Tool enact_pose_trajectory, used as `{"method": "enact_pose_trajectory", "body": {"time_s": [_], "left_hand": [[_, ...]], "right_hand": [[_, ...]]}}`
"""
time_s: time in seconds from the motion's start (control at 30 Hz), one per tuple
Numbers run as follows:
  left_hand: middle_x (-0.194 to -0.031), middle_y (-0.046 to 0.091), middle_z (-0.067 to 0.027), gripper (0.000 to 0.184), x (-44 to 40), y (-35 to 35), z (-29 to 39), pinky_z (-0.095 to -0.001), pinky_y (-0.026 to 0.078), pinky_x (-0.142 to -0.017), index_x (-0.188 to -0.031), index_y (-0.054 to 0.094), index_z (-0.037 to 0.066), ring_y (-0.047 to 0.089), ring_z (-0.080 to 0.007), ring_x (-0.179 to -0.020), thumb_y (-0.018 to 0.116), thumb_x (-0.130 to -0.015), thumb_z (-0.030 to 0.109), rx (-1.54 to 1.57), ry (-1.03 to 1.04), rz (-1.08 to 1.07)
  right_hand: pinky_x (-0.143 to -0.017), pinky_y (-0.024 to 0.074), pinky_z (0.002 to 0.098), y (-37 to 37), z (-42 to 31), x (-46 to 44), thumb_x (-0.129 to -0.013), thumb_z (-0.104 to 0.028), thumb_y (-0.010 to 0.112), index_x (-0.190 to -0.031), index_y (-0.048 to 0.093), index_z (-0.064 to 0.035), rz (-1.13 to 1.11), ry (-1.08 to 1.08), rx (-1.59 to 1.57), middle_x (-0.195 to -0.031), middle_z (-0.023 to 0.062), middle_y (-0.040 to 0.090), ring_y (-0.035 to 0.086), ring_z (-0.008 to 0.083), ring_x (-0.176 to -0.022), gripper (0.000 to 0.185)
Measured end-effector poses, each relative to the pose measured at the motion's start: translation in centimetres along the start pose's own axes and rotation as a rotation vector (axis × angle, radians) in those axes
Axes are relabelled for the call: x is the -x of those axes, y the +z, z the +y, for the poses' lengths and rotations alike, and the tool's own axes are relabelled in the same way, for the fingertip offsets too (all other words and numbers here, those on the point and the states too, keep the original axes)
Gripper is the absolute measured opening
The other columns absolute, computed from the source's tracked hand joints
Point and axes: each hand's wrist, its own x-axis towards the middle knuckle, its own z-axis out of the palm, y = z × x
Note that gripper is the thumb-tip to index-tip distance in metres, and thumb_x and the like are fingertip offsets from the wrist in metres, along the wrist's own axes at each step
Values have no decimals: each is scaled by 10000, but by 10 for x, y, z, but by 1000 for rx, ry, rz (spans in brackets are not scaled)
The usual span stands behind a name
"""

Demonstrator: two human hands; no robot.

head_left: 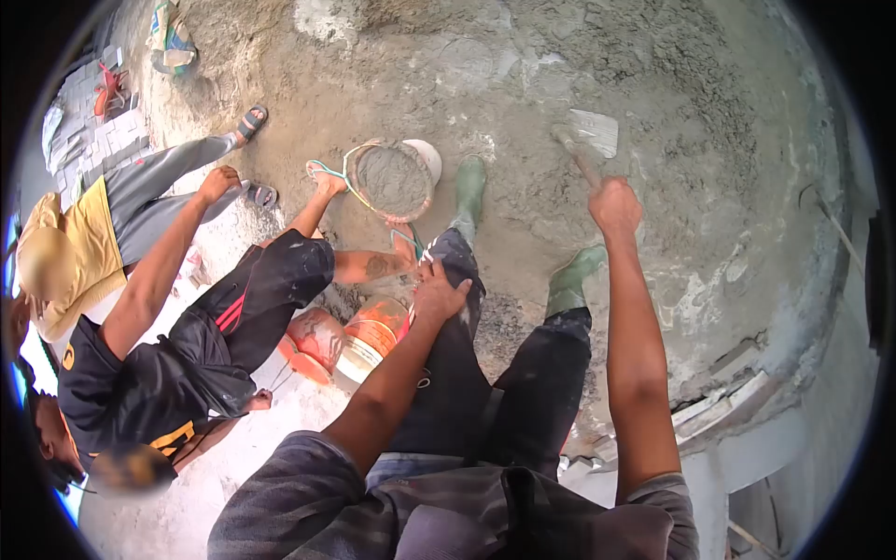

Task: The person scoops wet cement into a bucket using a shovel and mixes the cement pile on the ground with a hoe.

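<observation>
My right hand (615, 206) is closed around the handle of a trowel (585, 166), its arm stretched forward. The trowel's blade end is low against the wet grey mortar (686, 140), beside a smooth pale patch (596, 133). My left hand (440, 291) lies on my left knee, fingers spread over the dark trouser leg, with nothing held. Left of my forward boot stands a bucket of grey mortar (393, 179), with a co-worker's sandalled feet close around it.
Green rubber boots (471, 187) are on my feet in the mortar. Orange and white buckets (375, 322) stand left of my legs. Two co-workers are at the left, one in black (154, 373), one in yellow (84, 252). A curved edge (723, 406) runs along the right.
</observation>
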Motion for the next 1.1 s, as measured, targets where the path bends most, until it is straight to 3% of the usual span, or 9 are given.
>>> {"method": "enact_pose_trajectory", "body": {"time_s": [0.07,0.17,0.27,0.37,0.63,0.93,1.1], "left_hand": [[-1670,168,-237,1031,-16,-5,8,-586,298,-1194,-1592,229,25,244,-466,-1513,667,-866,612,38,15,-15],[-1670,189,-211,956,-11,-12,0,-595,289,-1190,-1563,312,43,226,-466,-1519,650,-871,609,46,71,9],[-1647,232,-209,918,7,-17,-22,-625,238,-1189,-1545,357,66,192,-447,-1531,640,-867,618,25,209,55],[-1632,257,-215,881,29,-17,-34,-612,227,-1193,-1524,391,63,191,-453,-1526,637,-875,605,-63,216,148],[-1638,318,-124,738,-1,-31,-13,-558,212,-1238,-1496,458,101,255,-313,-1533,600,-914,533,12,140,-43],[-1647,328,-71,643,-22,-23,-25,-535,246,-1227,-1459,535,147,308,-280,-1521,589,-912,480,64,81,-85],[-1649,328,-60,641,-32,-23,-23,-523,253,-1228,-1466,530,150,303,-272,-1526,586,-915,473,68,89,-93]], "right_hand": [[-881,558,491,-8,-9,-7,-881,-272,667,-1120,736,-71,143,15,-114,-1131,190,716,698,366,-1045,319],[-867,550,491,-9,-24,-12,-872,-325,707,-1052,725,-52,183,30,-147,-1098,161,706,683,362,-1056,327],[-860,552,490,-9,-42,-10,-879,-332,692,-1049,725,-47,100,33,-109,-1102,167,710,688,357,-1049,334],[-868,553,485,-23,-57,-12,-872,-314,686,-1029,730,-38,118,82,-174,-1107,183,719,695,372,-1040,320],[-856,552,486,-15,-49,-24,-845,-236,651,-1011,749,-42,46,134,-73,-1067,192,740,709,374,-1024,274],[-844,548,423,-24,-60,-28,-790,-394,732,-1005,786,-167,227,406,-526,-1003,91,772,723,320,-977,317],[-876,543,410,-18,-74,-49,-797,-366,689,-990,791,-179,240,412,-617,-987,66,779,725,305,-974,288]]}}
